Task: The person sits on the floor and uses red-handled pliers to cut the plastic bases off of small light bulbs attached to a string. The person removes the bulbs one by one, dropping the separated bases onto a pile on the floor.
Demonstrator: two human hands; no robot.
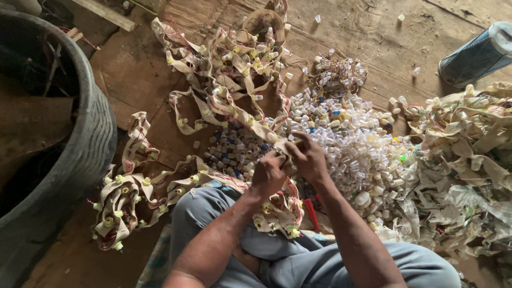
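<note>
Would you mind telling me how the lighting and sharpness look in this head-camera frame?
Head view: soft, even light with no glare on the pile of small caps; the inside of the dark tub is lost in shadow; the left hand and right hand look slightly soft; the edges bow from a wide lens.

A single package shows in this view from above: a cylindrical container (484, 54) with a dark blue-grey body and a pale, whitish lid, lying tilted on its side on the wooden floor (362, 28) at the upper right, just beyond the heap of crumpled beige strips (483, 140). Any label on it cannot be made out. No signs or screens appear anywhere.
</note>
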